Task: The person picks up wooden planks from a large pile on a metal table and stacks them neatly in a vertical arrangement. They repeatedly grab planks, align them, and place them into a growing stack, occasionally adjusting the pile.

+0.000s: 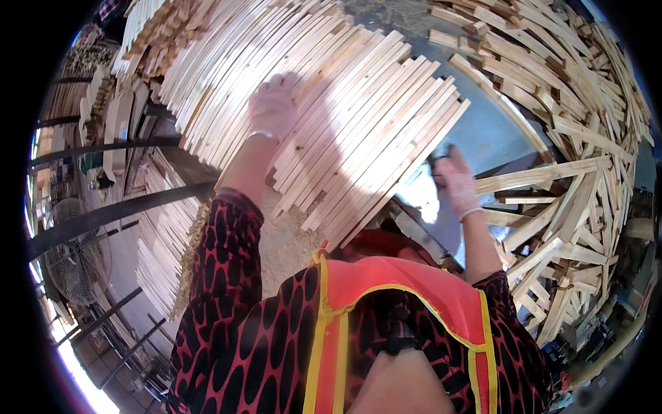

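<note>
A wide layer of pale wooden strips (365, 131) lies side by side in front of me, running diagonally with uneven ends. My left hand (274, 107), in a thin whitish glove, rests flat on top of the strips left of the middle. It holds nothing that I can see. Just past the right edge of the strips, my right hand (456, 181), gloved too, is over a bluish-grey metal surface (483, 127). Its fingers are closed around a small dark object (443, 157), too blurred to name.
A tangled heap of wooden offcuts (579, 193) rises on the right. More strips (165, 241) are stacked at the left, behind dark curved bars (117, 214). A caged fan (76, 252) stands at the far left. Sawdust (279, 241) covers the area below the strips.
</note>
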Action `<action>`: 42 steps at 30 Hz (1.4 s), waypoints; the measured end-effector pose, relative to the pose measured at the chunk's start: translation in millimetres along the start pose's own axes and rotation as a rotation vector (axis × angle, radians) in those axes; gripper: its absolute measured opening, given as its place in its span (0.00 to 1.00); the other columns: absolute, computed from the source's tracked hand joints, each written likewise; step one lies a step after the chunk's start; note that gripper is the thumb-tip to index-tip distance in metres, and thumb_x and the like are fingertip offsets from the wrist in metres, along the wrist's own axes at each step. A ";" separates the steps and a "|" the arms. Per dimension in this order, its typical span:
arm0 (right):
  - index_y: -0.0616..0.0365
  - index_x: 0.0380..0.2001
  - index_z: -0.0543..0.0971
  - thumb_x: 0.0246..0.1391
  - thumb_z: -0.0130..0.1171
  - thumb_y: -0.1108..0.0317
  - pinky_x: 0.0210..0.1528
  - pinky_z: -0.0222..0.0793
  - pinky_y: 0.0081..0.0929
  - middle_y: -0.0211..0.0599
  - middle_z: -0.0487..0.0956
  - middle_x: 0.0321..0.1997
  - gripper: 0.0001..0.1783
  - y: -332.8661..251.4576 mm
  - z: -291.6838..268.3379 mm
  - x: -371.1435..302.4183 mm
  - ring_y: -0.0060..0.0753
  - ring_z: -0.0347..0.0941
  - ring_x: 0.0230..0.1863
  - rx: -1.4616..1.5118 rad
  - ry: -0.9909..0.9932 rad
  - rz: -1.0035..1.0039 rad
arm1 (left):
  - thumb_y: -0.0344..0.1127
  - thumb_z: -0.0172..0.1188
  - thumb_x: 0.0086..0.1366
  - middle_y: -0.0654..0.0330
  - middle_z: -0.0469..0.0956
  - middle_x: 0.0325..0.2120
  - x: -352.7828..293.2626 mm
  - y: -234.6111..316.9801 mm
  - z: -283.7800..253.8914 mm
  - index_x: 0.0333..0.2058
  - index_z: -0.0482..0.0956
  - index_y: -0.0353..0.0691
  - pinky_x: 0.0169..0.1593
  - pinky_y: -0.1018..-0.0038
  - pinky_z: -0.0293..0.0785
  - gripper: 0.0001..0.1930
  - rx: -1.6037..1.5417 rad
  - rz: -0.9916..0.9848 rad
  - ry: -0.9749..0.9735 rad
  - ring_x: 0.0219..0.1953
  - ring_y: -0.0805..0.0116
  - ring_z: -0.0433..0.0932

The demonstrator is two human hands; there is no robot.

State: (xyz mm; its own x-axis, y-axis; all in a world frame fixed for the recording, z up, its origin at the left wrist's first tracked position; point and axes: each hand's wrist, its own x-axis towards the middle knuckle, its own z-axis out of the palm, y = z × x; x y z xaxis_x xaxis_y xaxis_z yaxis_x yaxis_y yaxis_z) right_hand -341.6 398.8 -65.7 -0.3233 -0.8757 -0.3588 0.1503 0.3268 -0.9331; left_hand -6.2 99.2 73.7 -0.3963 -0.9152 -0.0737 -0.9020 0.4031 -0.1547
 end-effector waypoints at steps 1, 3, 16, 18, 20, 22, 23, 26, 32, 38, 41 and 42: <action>0.50 0.46 0.73 0.66 0.63 0.63 0.36 0.76 0.35 0.34 0.76 0.43 0.11 7.8 -31.8 -6.1 0.33 0.74 0.41 0.152 0.085 0.037 | 0.58 0.60 0.69 0.55 0.77 0.59 -16.0 -19.8 8.4 0.61 0.77 0.49 0.59 0.59 0.80 0.28 0.038 -0.012 0.039 0.58 0.57 0.79; 0.50 0.47 0.73 0.67 0.61 0.66 0.35 0.76 0.34 0.36 0.76 0.44 0.09 20.2 -80.7 -22.0 0.35 0.75 0.41 0.390 0.279 0.037 | 0.53 0.59 0.71 0.56 0.77 0.59 -55.5 -53.3 21.4 0.61 0.76 0.47 0.62 0.60 0.76 0.26 0.087 0.078 0.158 0.62 0.59 0.75; 0.56 0.79 0.51 0.53 0.76 0.48 0.53 0.79 0.43 0.50 0.75 0.62 0.61 -50.5 159.6 -103.6 0.45 0.78 0.57 -0.060 0.084 0.646 | 0.31 0.65 0.59 0.49 0.83 0.44 -285.5 -70.0 78.1 0.47 0.84 0.41 0.50 0.55 0.79 0.15 -0.831 0.077 0.027 0.47 0.46 0.82; 0.63 0.80 0.44 0.56 0.74 0.58 0.66 0.71 0.52 0.57 0.58 0.78 0.61 14.3 166.1 -108.6 0.52 0.67 0.72 -0.033 0.087 0.379 | 0.32 0.66 0.59 0.48 0.83 0.47 -275.5 -62.7 71.3 0.49 0.84 0.41 0.52 0.56 0.79 0.18 -0.858 0.114 0.043 0.49 0.46 0.82; 0.66 0.77 0.53 0.60 0.66 0.67 0.65 0.74 0.50 0.57 0.67 0.73 0.48 8.9 192.1 -100.1 0.50 0.73 0.67 0.056 0.358 0.182 | 0.32 0.67 0.58 0.48 0.83 0.49 -255.2 -52.5 56.8 0.51 0.84 0.41 0.53 0.57 0.79 0.20 -0.875 0.141 0.032 0.50 0.46 0.82; 0.66 0.72 0.61 0.60 0.62 0.70 0.59 0.79 0.46 0.53 0.75 0.64 0.39 10.7 156.4 -102.5 0.47 0.78 0.58 0.368 0.325 0.153 | 0.32 0.67 0.59 0.49 0.82 0.50 -237.5 -45.8 31.2 0.51 0.84 0.41 0.55 0.57 0.79 0.19 -0.923 0.135 -0.058 0.51 0.47 0.81; 0.66 0.69 0.66 0.60 0.60 0.72 0.57 0.81 0.44 0.50 0.78 0.59 0.34 -12.1 143.8 -106.9 0.45 0.81 0.54 0.519 0.304 0.134 | 0.32 0.67 0.59 0.49 0.82 0.50 -232.5 -40.6 25.1 0.51 0.84 0.41 0.55 0.57 0.78 0.19 -0.948 0.131 -0.106 0.51 0.47 0.81; 0.60 0.65 0.73 0.61 0.57 0.76 0.49 0.82 0.32 0.38 0.83 0.48 0.27 -81.2 115.6 -115.4 0.35 0.82 0.44 0.430 0.299 0.103 | 0.32 0.68 0.60 0.51 0.79 0.53 -204.7 -4.3 6.6 0.54 0.82 0.40 0.56 0.61 0.78 0.21 -0.802 0.394 0.202 0.53 0.49 0.80; 0.57 0.63 0.76 0.49 0.60 0.77 0.53 0.79 0.41 0.51 0.84 0.50 0.33 -144.1 60.3 -133.5 0.52 0.82 0.48 -0.997 -0.125 -0.423 | 0.45 0.57 0.73 0.57 0.76 0.59 -142.1 94.3 -64.8 0.55 0.81 0.45 0.61 0.59 0.76 0.18 -0.625 0.655 0.031 0.59 0.53 0.78; 0.62 0.62 0.74 0.44 0.73 0.63 0.69 0.67 0.51 0.52 0.77 0.61 0.39 -117.2 -27.5 -187.0 0.59 0.71 0.65 -1.160 0.255 -0.365 | 0.43 0.59 0.70 0.52 0.78 0.57 -99.7 74.8 -52.5 0.55 0.81 0.40 0.65 0.57 0.69 0.19 -0.309 0.219 -0.384 0.66 0.52 0.72; 0.51 0.64 0.73 0.44 0.68 0.66 0.75 0.59 0.57 0.43 0.75 0.65 0.39 -58.2 -69.3 -229.9 0.57 0.67 0.68 -1.614 0.088 -0.155 | 0.45 0.57 0.72 0.52 0.75 0.62 -79.1 19.7 30.9 0.59 0.79 0.40 0.68 0.53 0.66 0.23 -0.238 0.222 0.092 0.67 0.52 0.70; 0.41 0.63 0.75 0.45 0.68 0.68 0.72 0.61 0.60 0.35 0.76 0.63 0.38 -44.9 -79.5 -236.6 0.52 0.70 0.66 -1.658 0.123 -0.224 | 0.49 0.58 0.71 0.54 0.72 0.66 -71.4 2.6 47.3 0.66 0.72 0.42 0.68 0.52 0.65 0.29 -0.007 0.298 0.315 0.68 0.54 0.68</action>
State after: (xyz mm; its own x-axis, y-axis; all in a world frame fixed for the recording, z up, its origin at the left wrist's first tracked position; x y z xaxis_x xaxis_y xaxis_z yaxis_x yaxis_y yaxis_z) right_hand -346.2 619.5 59.0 -0.2791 -0.9486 -0.1491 -0.9603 0.2748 0.0491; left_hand 27.9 165.9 31.9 -0.6715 -0.7161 0.1901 -0.7409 0.6509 -0.1652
